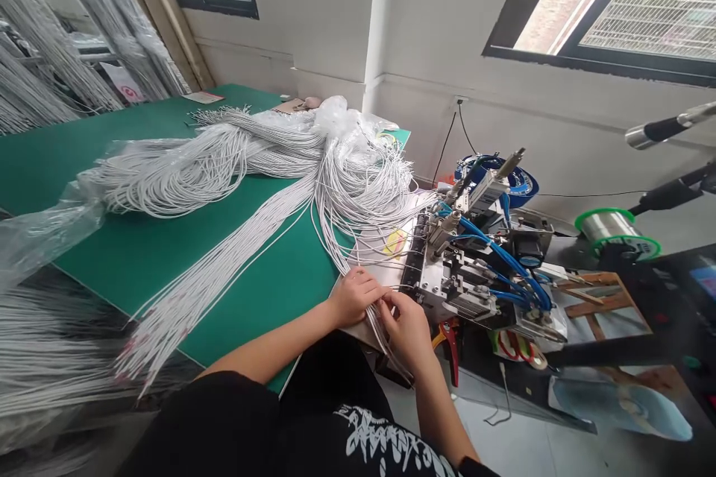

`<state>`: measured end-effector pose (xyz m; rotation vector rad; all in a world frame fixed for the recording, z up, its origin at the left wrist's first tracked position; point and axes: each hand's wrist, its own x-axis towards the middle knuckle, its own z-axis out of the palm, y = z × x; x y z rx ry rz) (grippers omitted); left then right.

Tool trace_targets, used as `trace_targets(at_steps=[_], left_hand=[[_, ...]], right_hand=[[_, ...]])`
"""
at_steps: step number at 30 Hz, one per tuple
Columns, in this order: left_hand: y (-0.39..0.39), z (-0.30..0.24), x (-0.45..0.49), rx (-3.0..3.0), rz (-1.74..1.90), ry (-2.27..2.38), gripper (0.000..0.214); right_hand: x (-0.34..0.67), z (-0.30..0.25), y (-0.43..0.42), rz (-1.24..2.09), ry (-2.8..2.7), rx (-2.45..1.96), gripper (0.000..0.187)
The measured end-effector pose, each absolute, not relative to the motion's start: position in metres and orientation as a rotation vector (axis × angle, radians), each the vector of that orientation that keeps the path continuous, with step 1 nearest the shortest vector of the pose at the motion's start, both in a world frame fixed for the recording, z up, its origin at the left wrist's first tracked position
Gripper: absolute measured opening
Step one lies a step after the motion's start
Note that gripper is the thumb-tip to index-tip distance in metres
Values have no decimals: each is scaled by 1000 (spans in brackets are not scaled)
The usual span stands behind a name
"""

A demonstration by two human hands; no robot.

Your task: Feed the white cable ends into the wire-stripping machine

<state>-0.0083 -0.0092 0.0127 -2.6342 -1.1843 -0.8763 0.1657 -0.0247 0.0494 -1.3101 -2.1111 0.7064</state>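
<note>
Under left hand [354, 299], white cables [336, 255] partly hidden

Near edge: room for a hand on bare bench [291, 261] between fanned white cables [240, 246] and left forearm [274, 343].
Far edge: looped cable bundles [363, 179] and clear plastic bag [333, 115] bar the way.
Right edge: wire bundle [334, 247], left hand [355, 298] and right hand [406, 324] obstruct; pneumatic machine [467, 272] beyond.
Toward left edge: open surface behind the loops.

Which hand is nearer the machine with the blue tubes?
Right. The right hand is close by the machine, just left of it in the picture; the left hand is farther left of it.
</note>
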Motion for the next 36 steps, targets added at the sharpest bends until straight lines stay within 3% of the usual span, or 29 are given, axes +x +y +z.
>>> trace_targets(at_steps=[11, 19, 36], left_hand=[[-6, 21, -55, -2544, -943, -1110, 20], [-18, 29, -27, -2621, -910, -1152, 29], [-34, 32, 6, -2796, -928, -1079, 33]], right_hand=[[163, 47, -26, 661, -1946, -1205, 23], [176, 51, -30, 600, -1945, -1265, 21], [198, 49, -56, 1109, -1636, -1101, 32]])
